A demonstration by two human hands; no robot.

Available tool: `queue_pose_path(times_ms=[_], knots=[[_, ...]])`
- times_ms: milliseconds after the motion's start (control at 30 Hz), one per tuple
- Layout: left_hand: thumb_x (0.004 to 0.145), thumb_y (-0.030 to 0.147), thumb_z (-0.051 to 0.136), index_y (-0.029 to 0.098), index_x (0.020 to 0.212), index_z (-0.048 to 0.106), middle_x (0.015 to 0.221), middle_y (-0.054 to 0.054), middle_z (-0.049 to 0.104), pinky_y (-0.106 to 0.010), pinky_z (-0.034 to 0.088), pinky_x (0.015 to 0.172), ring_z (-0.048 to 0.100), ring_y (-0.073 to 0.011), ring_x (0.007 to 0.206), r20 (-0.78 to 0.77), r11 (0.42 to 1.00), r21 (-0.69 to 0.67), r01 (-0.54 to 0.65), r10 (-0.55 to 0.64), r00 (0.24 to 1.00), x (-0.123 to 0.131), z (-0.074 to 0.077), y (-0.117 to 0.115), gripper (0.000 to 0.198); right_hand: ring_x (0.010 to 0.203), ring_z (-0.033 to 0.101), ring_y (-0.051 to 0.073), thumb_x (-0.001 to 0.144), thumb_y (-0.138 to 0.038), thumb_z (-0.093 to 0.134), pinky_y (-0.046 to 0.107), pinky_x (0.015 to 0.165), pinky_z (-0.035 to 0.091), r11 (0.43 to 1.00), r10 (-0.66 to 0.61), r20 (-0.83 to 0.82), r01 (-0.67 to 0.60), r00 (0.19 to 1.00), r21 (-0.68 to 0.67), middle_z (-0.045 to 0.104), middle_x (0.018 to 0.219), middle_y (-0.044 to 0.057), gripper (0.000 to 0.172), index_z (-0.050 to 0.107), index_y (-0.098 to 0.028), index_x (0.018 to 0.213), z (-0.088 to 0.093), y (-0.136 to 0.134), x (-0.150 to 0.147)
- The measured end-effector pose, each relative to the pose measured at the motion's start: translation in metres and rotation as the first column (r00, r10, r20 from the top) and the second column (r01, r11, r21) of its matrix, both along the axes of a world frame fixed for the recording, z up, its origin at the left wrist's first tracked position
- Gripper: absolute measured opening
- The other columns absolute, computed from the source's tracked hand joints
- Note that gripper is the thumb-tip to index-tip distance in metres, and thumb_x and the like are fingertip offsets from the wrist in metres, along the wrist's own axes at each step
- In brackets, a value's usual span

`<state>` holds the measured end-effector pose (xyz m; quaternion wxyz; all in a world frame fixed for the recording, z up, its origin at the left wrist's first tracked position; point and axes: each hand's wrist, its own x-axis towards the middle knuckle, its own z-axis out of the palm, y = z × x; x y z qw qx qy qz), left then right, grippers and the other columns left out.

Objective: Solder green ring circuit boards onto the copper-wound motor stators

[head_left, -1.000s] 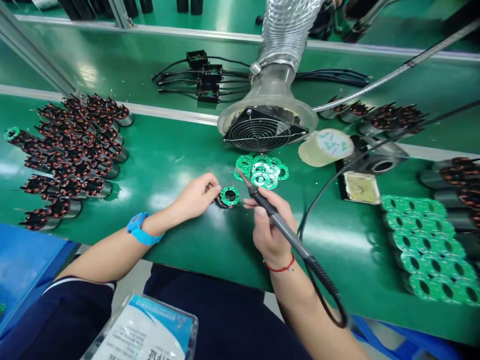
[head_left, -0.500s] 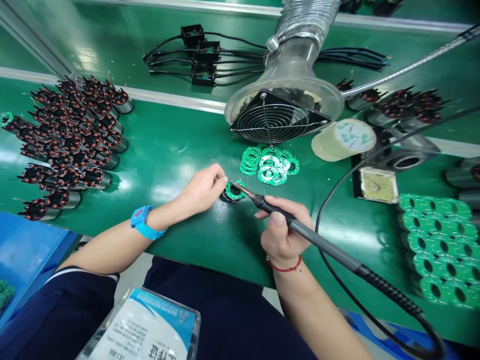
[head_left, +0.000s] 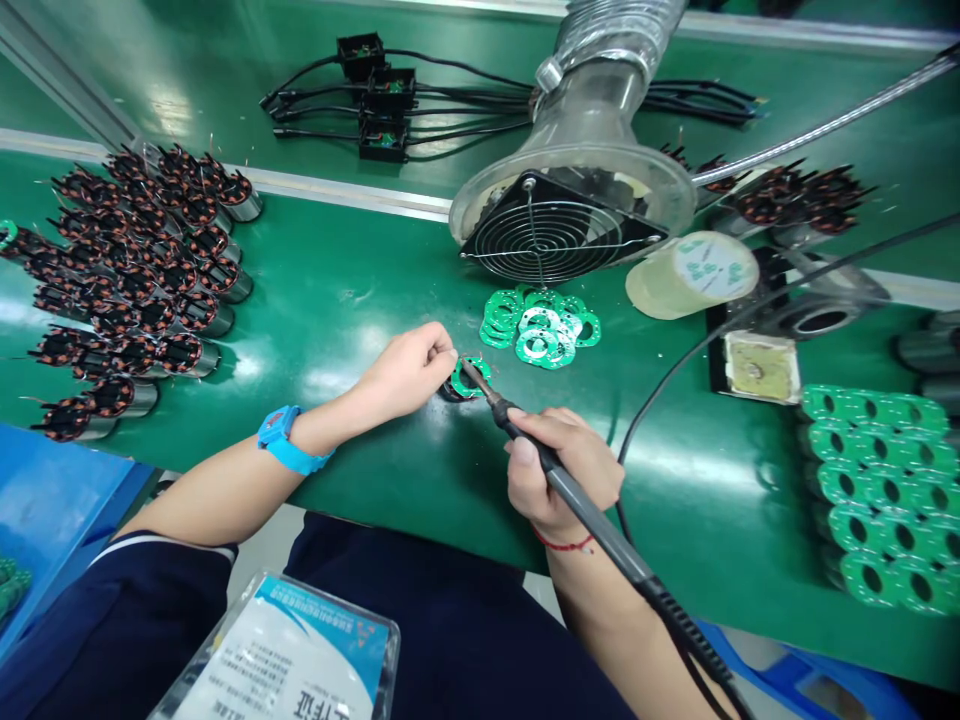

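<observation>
My right hand is wrapped round the handle of a soldering iron. The iron's tip reaches the green ring-shaped circuit board that lies on top of a motor stator. On the left of the stator, my left hand is closed, its thumb and forefinger pinched together at the board's edge. Whatever sits between those fingertips is too small to make out. Just beyond the stator lies a loose pile of green ring boards.
Rows of wound stators stand at the left. A fume extractor hood hangs above the pile. At the right are a yellowish roll, an iron stand with sponge and board-topped stators. Wired black boxes lie behind.
My right hand has shifted slightly left, and the soldering iron is held at a steeper angle, its rear end swung left. My left hand stays pinched at the board.
</observation>
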<state>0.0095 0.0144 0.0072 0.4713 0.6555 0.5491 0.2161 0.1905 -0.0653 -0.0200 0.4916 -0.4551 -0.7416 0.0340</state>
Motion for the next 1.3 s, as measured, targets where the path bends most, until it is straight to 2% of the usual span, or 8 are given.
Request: queue_pose_path(times_ms=[233,367,500,600,733,867,1033,1300], knots=[[0.084,0.016,0.048,0.018,0.071,0.047,0.061,0.004,0.053,-0.025,0.031,0.055,0.045,-0.0101,0.056,-0.012,1.0,-0.005,0.009,-0.009,1.0,0.001,0.004,0.001,0.013,0.083,0.071,0.021,0.095,-0.027,0.049,0.037,0.07,0.058,0.98,-0.111,-0.306,0.053,0.945,-0.192,0.069,0.105,0.008,0.041,0.046,-0.025,0.136,-0.003,0.006,-0.007],[0.083,0.016,0.048,0.018,0.07,0.046,0.061,0.004,0.051,-0.024,0.03,0.055,0.044,-0.0099,0.056,-0.011,1.0,0.002,0.004,-0.004,1.0,0.002,0.002,0.002,0.014,0.11,0.065,0.024,0.096,-0.03,0.049,0.048,0.095,0.051,0.921,-0.142,-0.175,0.065,0.974,-0.384,0.069,0.116,0.009,0.039,0.044,-0.025,0.135,-0.005,0.014,-0.011],[0.083,0.016,0.049,0.018,0.074,0.048,0.068,0.003,0.054,-0.024,0.036,0.058,0.048,-0.0101,0.061,0.036,1.0,0.011,-0.026,0.026,0.999,0.0,-0.005,0.002,0.009,0.114,0.063,0.025,0.089,-0.033,0.062,0.047,0.1,0.048,0.888,-0.07,-0.087,0.022,0.994,-0.459,0.066,0.122,0.011,0.047,0.045,-0.023,0.132,-0.007,0.018,-0.014],[0.082,0.016,0.053,0.016,0.1,0.051,0.099,-0.005,0.062,-0.028,0.046,0.074,0.058,-0.0146,0.085,0.125,0.997,0.078,0.005,-0.015,0.992,-0.006,-0.011,-0.001,0.018,0.11,0.064,0.024,0.089,-0.034,0.061,0.045,0.098,0.049,0.888,-0.1,-0.096,0.045,0.99,-0.458,0.067,0.117,0.011,0.048,0.044,-0.022,0.132,-0.008,0.017,-0.017],[0.078,0.022,0.066,0.017,0.124,0.045,0.128,-0.014,0.054,-0.047,0.041,0.102,0.05,-0.0278,0.119,-0.02,0.913,0.264,0.31,-0.316,0.948,-0.011,-0.017,-0.009,0.051,0.106,0.065,0.023,0.09,-0.034,0.061,0.043,0.094,0.049,0.891,-0.139,-0.072,0.093,0.988,-0.444,0.068,0.113,0.009,0.046,0.045,-0.023,0.132,-0.008,0.013,-0.021],[0.082,0.02,0.063,0.016,0.125,0.044,0.126,-0.015,0.053,-0.05,0.039,0.102,0.048,-0.0302,0.117,-0.212,0.864,0.34,0.37,-0.313,0.926,-0.005,-0.02,-0.015,0.047,0.095,0.066,0.022,0.093,-0.031,0.056,0.04,0.088,0.047,0.922,-0.175,0.07,0.188,0.982,-0.339,0.071,0.103,0.007,0.036,0.05,-0.022,0.127,-0.006,0.012,-0.023],[0.083,0.025,0.06,0.015,0.119,0.048,0.117,-0.014,0.054,-0.048,0.043,0.095,0.047,-0.0299,0.108,-0.271,0.857,0.375,0.353,-0.262,0.926,0.0,-0.019,-0.02,0.039,0.081,0.065,0.02,0.096,-0.02,0.048,0.037,0.082,0.045,0.957,-0.201,0.226,0.24,0.953,-0.163,0.072,0.093,0.008,0.027,0.055,-0.016,0.122,0.001,0.011,-0.03],[0.083,0.024,0.055,0.019,0.108,0.054,0.107,-0.01,0.059,-0.046,0.047,0.094,0.054,-0.0264,0.102,-0.145,0.858,0.407,0.312,-0.277,0.95,-0.006,-0.019,-0.008,0.026,0.091,0.065,0.024,0.087,-0.016,0.053,0.04,0.081,0.052,0.939,-0.199,0.152,0.233,0.968,-0.252,0.071,0.104,0.008,0.038,0.053,-0.018,0.125,-0.004,0.011,-0.04]])
